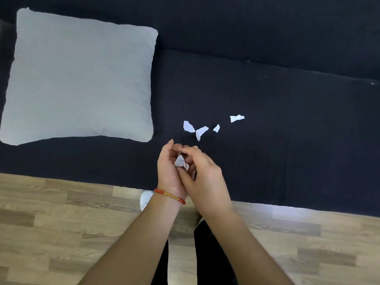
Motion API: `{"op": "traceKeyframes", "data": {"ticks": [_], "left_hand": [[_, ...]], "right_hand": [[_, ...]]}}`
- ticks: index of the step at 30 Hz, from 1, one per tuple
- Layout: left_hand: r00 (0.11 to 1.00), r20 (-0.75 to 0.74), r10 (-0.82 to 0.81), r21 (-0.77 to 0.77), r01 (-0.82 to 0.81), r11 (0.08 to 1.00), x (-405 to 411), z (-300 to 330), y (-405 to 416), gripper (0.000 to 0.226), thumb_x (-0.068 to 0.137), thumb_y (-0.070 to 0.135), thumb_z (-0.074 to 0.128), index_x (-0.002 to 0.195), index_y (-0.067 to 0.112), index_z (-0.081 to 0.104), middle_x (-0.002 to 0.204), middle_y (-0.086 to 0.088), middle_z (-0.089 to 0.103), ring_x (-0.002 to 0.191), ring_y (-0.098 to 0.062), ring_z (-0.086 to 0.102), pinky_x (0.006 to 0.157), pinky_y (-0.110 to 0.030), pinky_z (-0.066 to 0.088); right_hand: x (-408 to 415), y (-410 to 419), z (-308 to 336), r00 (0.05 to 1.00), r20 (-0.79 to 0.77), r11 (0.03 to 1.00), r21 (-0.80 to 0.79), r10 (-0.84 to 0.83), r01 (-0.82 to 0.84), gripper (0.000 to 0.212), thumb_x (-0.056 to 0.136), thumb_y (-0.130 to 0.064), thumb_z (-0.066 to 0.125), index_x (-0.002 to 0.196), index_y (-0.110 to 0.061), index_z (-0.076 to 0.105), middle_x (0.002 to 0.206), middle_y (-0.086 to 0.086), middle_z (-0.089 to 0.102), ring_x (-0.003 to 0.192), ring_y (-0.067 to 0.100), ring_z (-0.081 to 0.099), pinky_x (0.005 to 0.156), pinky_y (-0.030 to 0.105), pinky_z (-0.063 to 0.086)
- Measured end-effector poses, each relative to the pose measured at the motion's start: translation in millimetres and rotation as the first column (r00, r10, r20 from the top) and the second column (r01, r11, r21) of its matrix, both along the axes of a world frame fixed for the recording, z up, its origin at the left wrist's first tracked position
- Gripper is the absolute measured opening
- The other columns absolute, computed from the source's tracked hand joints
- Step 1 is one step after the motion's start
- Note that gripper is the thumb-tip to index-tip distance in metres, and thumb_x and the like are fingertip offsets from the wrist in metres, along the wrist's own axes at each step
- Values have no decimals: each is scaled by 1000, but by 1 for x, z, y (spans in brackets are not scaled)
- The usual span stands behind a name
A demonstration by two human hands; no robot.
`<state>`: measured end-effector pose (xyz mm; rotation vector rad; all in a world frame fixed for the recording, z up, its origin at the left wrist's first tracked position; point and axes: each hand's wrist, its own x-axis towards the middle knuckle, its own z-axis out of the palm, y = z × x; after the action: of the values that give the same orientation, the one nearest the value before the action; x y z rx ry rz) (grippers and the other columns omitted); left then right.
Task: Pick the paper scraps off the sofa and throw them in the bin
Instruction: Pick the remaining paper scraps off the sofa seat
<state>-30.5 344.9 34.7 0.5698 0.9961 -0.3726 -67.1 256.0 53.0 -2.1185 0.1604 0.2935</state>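
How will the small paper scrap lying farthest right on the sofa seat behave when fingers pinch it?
The farthest-right scrap looks thin and torn, so it is probably very light and floppy. One edge seems curled up, which may help a pinch. On the ribbed sofa fabric it likely will not slide or roll.

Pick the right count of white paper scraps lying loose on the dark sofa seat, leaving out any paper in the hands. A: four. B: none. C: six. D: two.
A: four torn white paper scraps lie on the dark ribbed sofa seat, at and, beyond the hands; more paper sits in the cupped left hand, with the right hand against it.
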Motion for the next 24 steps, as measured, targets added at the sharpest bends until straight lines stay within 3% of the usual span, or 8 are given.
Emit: {"op": "traceKeyframes", "data": {"ticks": [3, 6, 10, 13, 15, 17, 20, 24], "left_hand": [[1000, 17, 15, -30, -14, 999, 1, 5, 2, 38, 102, 36, 57, 68, 18, 59, 73, 3, 65, 79, -16, 76, 68, -27, 62], [999, 32, 21, -44, -20, 999, 3, 6, 7, 39, 101, 33, 58, 65, 18, 58, 72, 3, 62, 73, -15, 68, 69, -31, 59], [999, 47, 25, -52, -23, 998, 4, 5, 9, 40, 102, 28, 58, 66, 14, 67, 74, -1, 69, 71, -17, 73, 73, -32, 64], [998, 52, 29, -57, -26, 998, 5, 8, 13, 39, 104, 26, 56, 76, 7, 74, 85, -9, 78, 76, -23, 79, 74, -37, 67], [998, 53, 23, -55, -20, 998, 5, 10, 16, 37, 106, 25, 54, 86, 3, 76, 93, -14, 80, 81, -27, 80, 75, -39, 67], [998, 56, 18, -52, -15, 999, 6, 11, 20, 34, 107, 25, 52, 97, 1, 74, 98, -16, 81, 85, -28, 81, 76, -39, 67], [998, 63, 14, -41, -11, 999, 6, 10, 26, 34, 108, 26, 50, 103, 1, 73, 101, -15, 81, 89, -27, 81, 79, -38, 67], [999, 48, -17, -19, 18, 1000, 4, 9, 31, 35, 109, 26, 48, 107, 2, 72, 102, -14, 81, 90, -26, 81, 81, -37, 66]], "right_hand": [[-1, -3, 5, 999, 40, 999, -14, 35, -34, 43, 96, -23, 73, 138, -29, 62, 128, -11, 66, 117, 5, 64, 95, 18, 54], [3, -11, 9, 993, 117, 1000, -18, 4, -2, 26, 101, -26, 68, 127, -25, 68, 114, -12, 65, 96, 8, 67, 77, 28, 59], [30, -34, -6, 977, 177, 989, -62, -122, 134, 15, 101, -18, 66, 116, -16, 72, 99, -5, 66, 84, 3, 62, 75, 20, 53], [62, -61, -35, 968, 76, 964, -103, -239, 246, 15, 101, -16, 65, 113, -16, 72, 103, 0, 69, 84, 3, 62, 83, 27, 56], [82, -81, -56, 974, -64, 958, -207, -218, 201, 19, 99, -15, 66, 118, -14, 71, 113, 3, 67, 89, 11, 65, 92, 37, 57], [96, -94, -72, 965, -189, 951, -284, -181, 123, 27, 99, -17, 68, 126, -14, 68, 124, 6, 63, 98, 17, 66, 96, 38, 57], [105, -98, -84, 947, -279, 953, -294, -157, 72, 40, 99, -22, 69, 138, -17, 61, 133, 7, 59, 112, 22, 65, 85, 30, 52], [112, -90, -96, 960, -258, 954, -298, -111, 30, 46, 98, -24, 71, 141, -17, 58, 131, 6, 58, 108, 21, 66, 81, 27, 50]]}}
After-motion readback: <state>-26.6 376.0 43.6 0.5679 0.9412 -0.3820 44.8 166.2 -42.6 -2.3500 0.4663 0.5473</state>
